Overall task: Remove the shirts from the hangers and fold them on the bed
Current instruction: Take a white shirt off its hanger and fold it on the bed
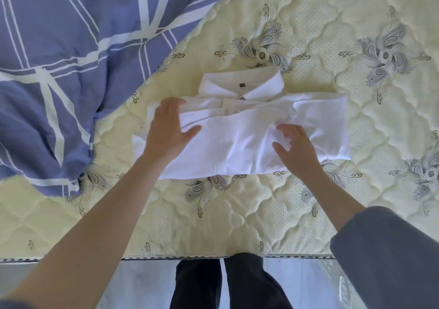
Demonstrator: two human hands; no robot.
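Touching shirt: left grip, right grip splayed.

The bed has a pale yellow quilted top with grey swirly flowers on it. A white shirt lies flat near the middle of the bed. It is folded into a wide strip, and its collar is on the far side. A blue blanket with white lines lies bunched up on the left part of the bed. It is near the shirt, with a bit of bed showing between them.
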